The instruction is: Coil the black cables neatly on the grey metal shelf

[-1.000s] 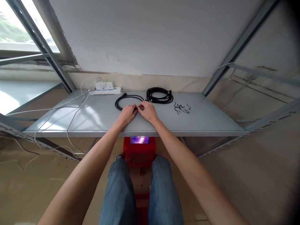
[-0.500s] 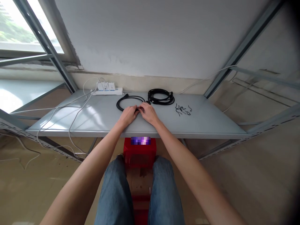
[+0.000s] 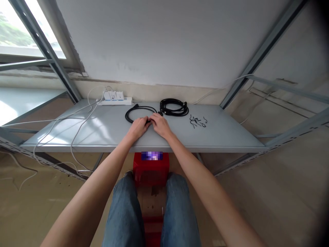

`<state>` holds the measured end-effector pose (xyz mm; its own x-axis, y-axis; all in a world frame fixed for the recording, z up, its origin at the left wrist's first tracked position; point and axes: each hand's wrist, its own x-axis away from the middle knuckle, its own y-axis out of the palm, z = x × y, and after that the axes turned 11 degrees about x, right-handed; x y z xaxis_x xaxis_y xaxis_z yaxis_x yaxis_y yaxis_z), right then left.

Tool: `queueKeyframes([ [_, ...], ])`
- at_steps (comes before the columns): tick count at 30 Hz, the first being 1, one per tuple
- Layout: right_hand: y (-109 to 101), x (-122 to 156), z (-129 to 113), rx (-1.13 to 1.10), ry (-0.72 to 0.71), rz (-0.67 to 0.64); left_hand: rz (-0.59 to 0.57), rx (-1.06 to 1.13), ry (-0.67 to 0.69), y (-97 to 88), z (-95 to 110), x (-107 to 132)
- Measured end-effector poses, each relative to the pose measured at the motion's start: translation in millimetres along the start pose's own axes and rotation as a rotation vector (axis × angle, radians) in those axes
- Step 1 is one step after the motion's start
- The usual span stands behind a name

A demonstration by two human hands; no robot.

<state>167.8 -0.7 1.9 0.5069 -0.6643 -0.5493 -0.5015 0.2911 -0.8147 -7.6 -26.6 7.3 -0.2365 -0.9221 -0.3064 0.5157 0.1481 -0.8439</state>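
My left hand (image 3: 139, 127) is closed on the near side of a loosely coiled black cable (image 3: 128, 116) lying on the grey shelf. Thumb and fingers of my right hand (image 3: 159, 125) are pinched together right beside the left fingertips, at the same stretch of cable. What the right fingertips grip is too small and covered to make out. A plug end (image 3: 136, 106) of the cable lies at the far left of its loop. Just behind my right hand rests a second, thicker black cable coil (image 3: 174, 114). Several short black twist ties (image 3: 197, 121) are scattered to the right.
A white power strip (image 3: 117, 101) with adapters stands at the back left. White cords (image 3: 77, 132) run from it over the shelf's front edge. Metal posts (image 3: 63, 77) frame the shelf (image 3: 218, 137) against the wall. A red stool (image 3: 151, 168) stands below, between my knees.
The whole view has shifted slightly, so everything appears a little further left. My fingers have moved only slightly at the cable; the coils and twist ties stay in place.
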Motion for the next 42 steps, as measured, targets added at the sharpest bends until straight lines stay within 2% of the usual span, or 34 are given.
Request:
queueKeyframes([
  [11,6,-2,5,-0.045,0.025,0.079,0.006,0.019,0.004,1.9,-2,-2],
  [30,13,-1,11,-0.045,0.034,0.090,0.018,-0.012,0.016,1.8,2,-2],
  [42,5,0,5,-0.068,0.103,0.086,0.019,-0.036,-0.011,-1.5,8,1],
])
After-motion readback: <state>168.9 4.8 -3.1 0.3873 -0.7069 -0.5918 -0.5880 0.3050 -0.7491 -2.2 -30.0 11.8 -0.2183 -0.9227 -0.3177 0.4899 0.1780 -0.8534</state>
